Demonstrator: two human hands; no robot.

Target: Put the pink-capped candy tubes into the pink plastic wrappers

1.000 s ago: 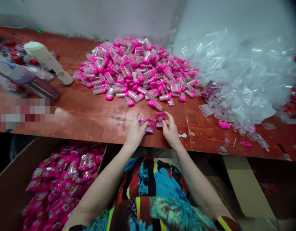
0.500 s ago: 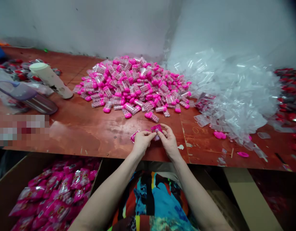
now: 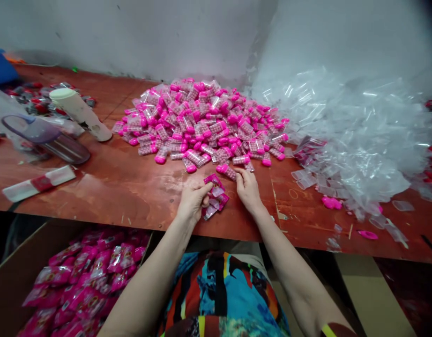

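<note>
My left hand [image 3: 192,201] pinches a small stack of pink printed sachets [image 3: 214,196] just above the red-brown table [image 3: 131,182]. My right hand [image 3: 247,187] reaches forward, its fingertips touching a pink-capped candy vial [image 3: 226,170] at the near edge of the big pile of pink vials [image 3: 202,121]. I cannot tell whether the fingers grip the vial or only touch it.
A heap of clear plastic sleeves [image 3: 353,135] lies to the right. At left stand a white bottle on its side [image 3: 80,114], a clear scoop [image 3: 43,138] and a white-red strip [image 3: 38,183]. A cardboard box of pink packets [image 3: 85,281] sits below the table's near edge.
My right hand left the sachets and moved forward to the pile's edge. My left hand keeps the sachets, now turned and bunched.
</note>
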